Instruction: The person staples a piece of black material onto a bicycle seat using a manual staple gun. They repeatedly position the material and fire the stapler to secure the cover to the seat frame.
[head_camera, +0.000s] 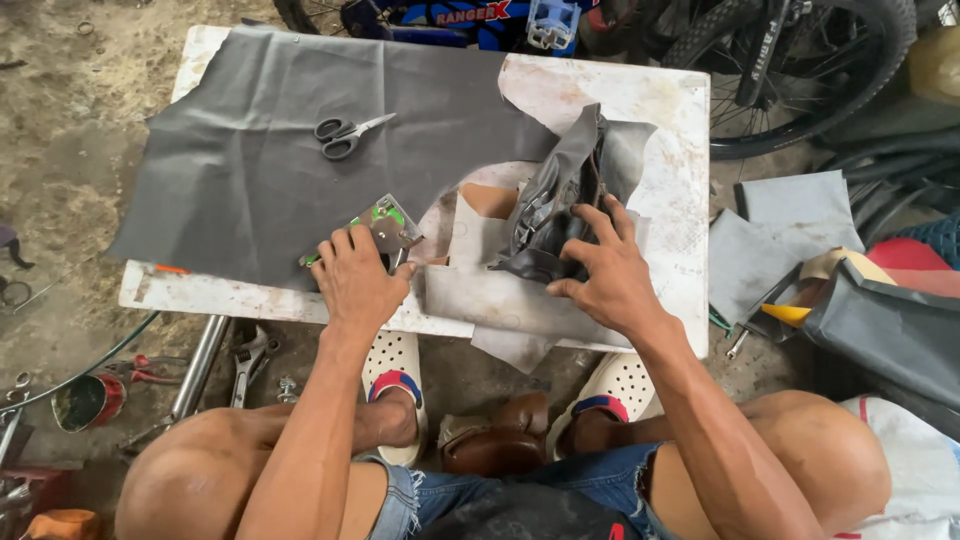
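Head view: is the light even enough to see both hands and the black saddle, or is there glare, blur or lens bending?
Head view: soft, even daylight with no hard shadows; mild glare only on the white worn tabletop; the left hand on the green-and-metal staple gun and the right hand on the black leather bicycle saddle look sharp; the table edges bow slightly, a wide-angle effect.

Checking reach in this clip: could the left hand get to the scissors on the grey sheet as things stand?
Probably yes. The scissors lie in the open on the grey sheet, straight ahead of the left hand, with nothing between them. That hand grips a stapler-like metal tool, which it would likely have to put down.
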